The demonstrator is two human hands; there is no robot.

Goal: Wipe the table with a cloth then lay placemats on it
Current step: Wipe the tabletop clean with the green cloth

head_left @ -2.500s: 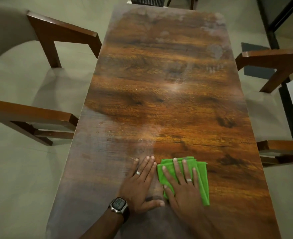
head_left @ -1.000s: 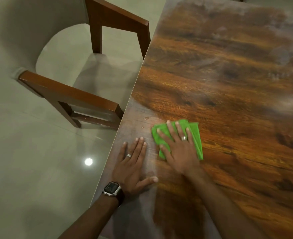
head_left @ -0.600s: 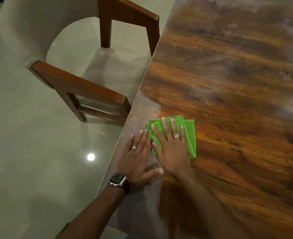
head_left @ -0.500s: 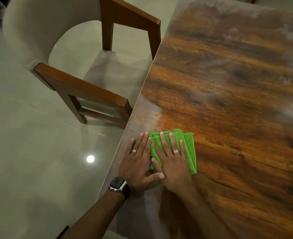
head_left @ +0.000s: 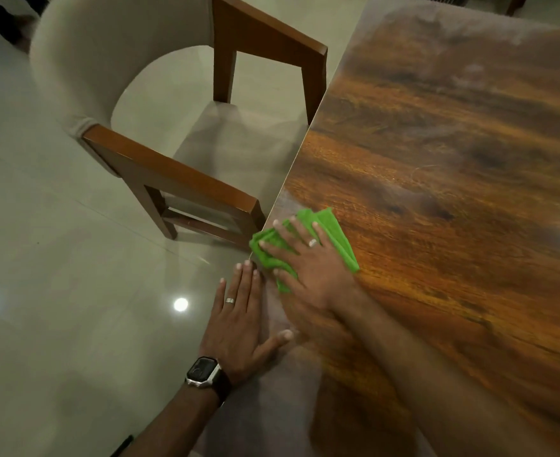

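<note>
Your right hand (head_left: 308, 258) presses flat, fingers spread, on the folded green cloth (head_left: 333, 237) at the glossy wooden table (head_left: 437, 179) edge; your left hand (head_left: 239, 318) rests flat alongside. You're mid-wipe, far surface hazy; no placemats visible.

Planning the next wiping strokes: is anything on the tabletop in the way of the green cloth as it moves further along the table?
Nothing visible blocks it. The right hand presses the green cloth flat at the table edge, and the wood ahead shows only hazy smears. The left hand lies flat beside it, nearer the person, not ahead.
</note>
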